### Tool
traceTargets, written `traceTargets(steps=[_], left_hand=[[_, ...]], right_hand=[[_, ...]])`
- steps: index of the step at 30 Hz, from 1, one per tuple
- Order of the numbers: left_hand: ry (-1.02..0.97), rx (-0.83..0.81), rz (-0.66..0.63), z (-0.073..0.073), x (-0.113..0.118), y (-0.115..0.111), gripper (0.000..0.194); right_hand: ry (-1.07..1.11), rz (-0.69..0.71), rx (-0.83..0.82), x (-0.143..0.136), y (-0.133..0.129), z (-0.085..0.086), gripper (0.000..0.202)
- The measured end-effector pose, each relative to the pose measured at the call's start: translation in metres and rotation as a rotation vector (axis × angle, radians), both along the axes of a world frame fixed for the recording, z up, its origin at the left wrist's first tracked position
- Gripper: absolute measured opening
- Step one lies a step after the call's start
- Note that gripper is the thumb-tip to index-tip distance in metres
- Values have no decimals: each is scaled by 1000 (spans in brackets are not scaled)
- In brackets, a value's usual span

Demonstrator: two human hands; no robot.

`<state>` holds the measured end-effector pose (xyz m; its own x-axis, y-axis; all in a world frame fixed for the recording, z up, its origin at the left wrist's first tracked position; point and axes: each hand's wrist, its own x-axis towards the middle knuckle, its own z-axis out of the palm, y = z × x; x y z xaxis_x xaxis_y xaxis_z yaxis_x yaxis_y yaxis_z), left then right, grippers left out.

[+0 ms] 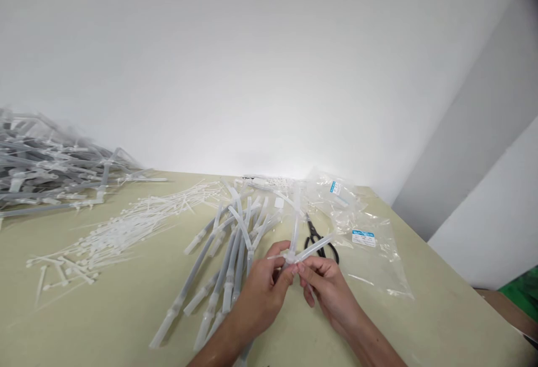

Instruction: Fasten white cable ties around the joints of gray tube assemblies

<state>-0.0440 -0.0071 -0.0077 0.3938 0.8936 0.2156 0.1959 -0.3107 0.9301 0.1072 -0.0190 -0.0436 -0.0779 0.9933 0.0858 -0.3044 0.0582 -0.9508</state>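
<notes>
My left hand point(269, 283) is closed round the lower joint of a clear Y-shaped tube point(295, 232), whose two branches point up and to the right. At the same joint, the thumb and fingers of my right hand point(325, 288) pinch together, touching the tube. A thin white cable tie point(276, 256) sticks out leftward by the joint; its loop is partly hidden by my fingers. Just behind my right hand lies a pair of black-handled scissors point(321, 241). More Y-shaped tube pieces point(229, 260) lie in a bunch to the left of my hands.
Loose white cable ties point(138, 221) spread across the left of the table point(105, 322). A large heap of tube assemblies point(50, 165) rises at the far left. Clear plastic bags with labels point(378, 255) lie at the right, and a white wall point(269, 75) stands behind.
</notes>
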Motion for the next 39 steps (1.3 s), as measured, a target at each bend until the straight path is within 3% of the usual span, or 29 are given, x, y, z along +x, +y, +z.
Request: traceTargets(steps=[3, 5, 16, 20, 23, 25, 28, 31, 34, 39], left_hand=[[-135, -202, -75, -2, 1, 1, 27], [-239, -320, -120, -3, 3, 1, 37], [-352, -429, -134, -3, 6, 4, 38], [-522, -621, -199, -3, 2, 5, 29], [-678, -815, -274, -4, 1, 4, 34], [-771, -881, -302, -5, 3, 2, 28], [-829, -954, -389, -5, 7, -1, 20], [-863, -1016, -466, -7, 11, -2, 21], [-872, -1004, -405, -8, 14, -1, 24], [-706, -916, -128, -3, 23, -8, 30]], right_hand=[[-32, 26, 51, -1, -1, 6, 24], [-53, 33, 86, -1, -1, 9, 22], [-57, -49, 54, 3, -2, 8, 27], [79, -75, -5, 3, 0, 7, 38], [84, -168, -29, 2, 1, 6, 31], [73, -186, -40, 1, 1, 4, 33], [170, -65, -74, -4, -1, 2, 42], [297, 144, -62, -9, -3, 4, 30], [362, 189, -12, -9, -5, 10, 24], [246, 23, 60, -6, -7, 17, 21]])
